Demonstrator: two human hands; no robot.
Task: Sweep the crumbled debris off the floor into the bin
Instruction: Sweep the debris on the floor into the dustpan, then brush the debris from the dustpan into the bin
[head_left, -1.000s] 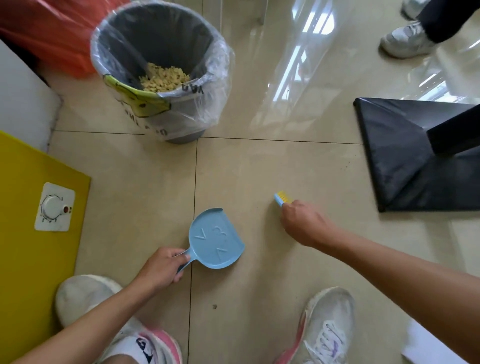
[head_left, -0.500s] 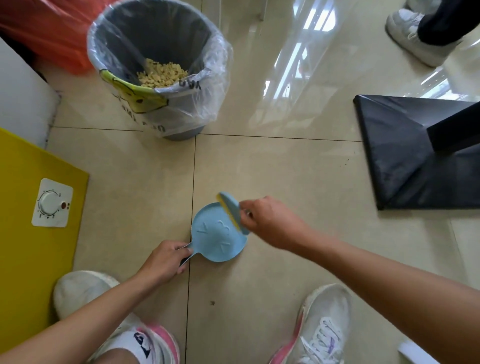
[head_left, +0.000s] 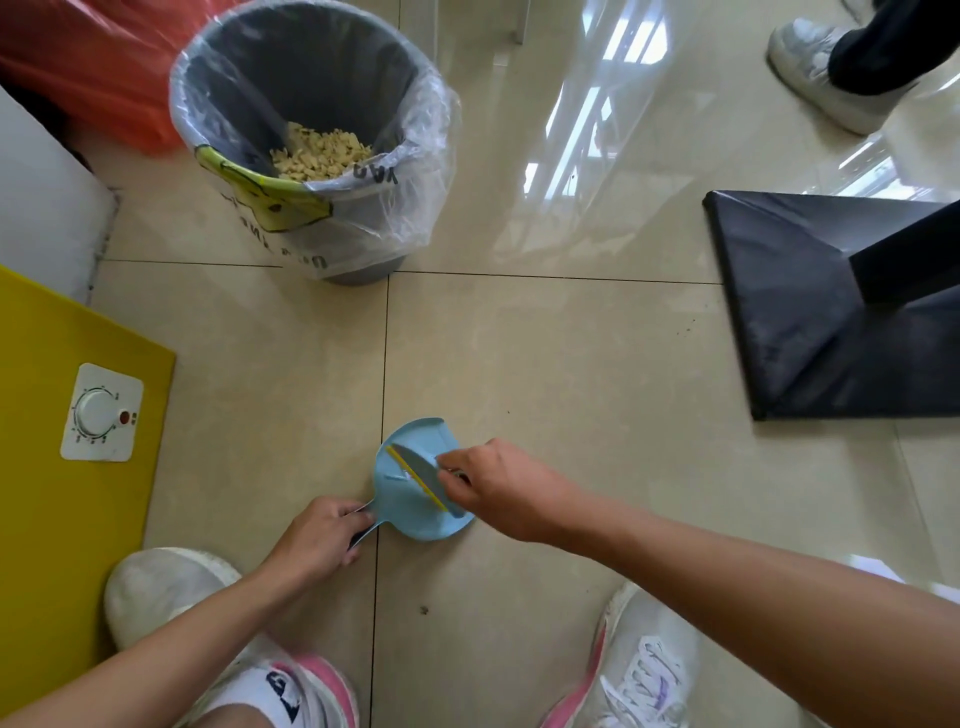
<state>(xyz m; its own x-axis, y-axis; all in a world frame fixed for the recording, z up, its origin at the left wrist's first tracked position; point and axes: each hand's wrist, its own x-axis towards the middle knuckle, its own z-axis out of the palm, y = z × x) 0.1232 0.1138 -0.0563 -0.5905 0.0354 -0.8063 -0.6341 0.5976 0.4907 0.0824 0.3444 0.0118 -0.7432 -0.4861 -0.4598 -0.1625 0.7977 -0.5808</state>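
A glossy beige tiled floor (head_left: 571, 364) fills the view, its dark grout lines crossing just in front of the bin and bright window reflections streaking the far tiles. At the left edge lies a yellow panel (head_left: 47, 467) carrying a white dial timer (head_left: 101, 413); at the right a black pyramid-shaped stand base (head_left: 789, 312) sits flat on the tiles. The grey bin (head_left: 311, 130), lined with a clear plastic bag, stands at the far left-centre and holds a heap of pale crumbled debris (head_left: 322, 153); an orange bag (head_left: 93, 62) lies behind it. A second person's white shoe (head_left: 815, 73) shows at the far right corner. Near the wearer's own white-and-pink shoes (head_left: 639, 670), a small blue dustpan (head_left: 415, 493) rests on the floor over a grout line. The left hand (head_left: 317, 538) has its grip closed around the dustpan's handle. The right hand (head_left: 498, 486) has its grip pinched closed on a little blue brush (head_left: 423, 475) with yellow bristles, held over the pan. A few dark specks dot the tiles.
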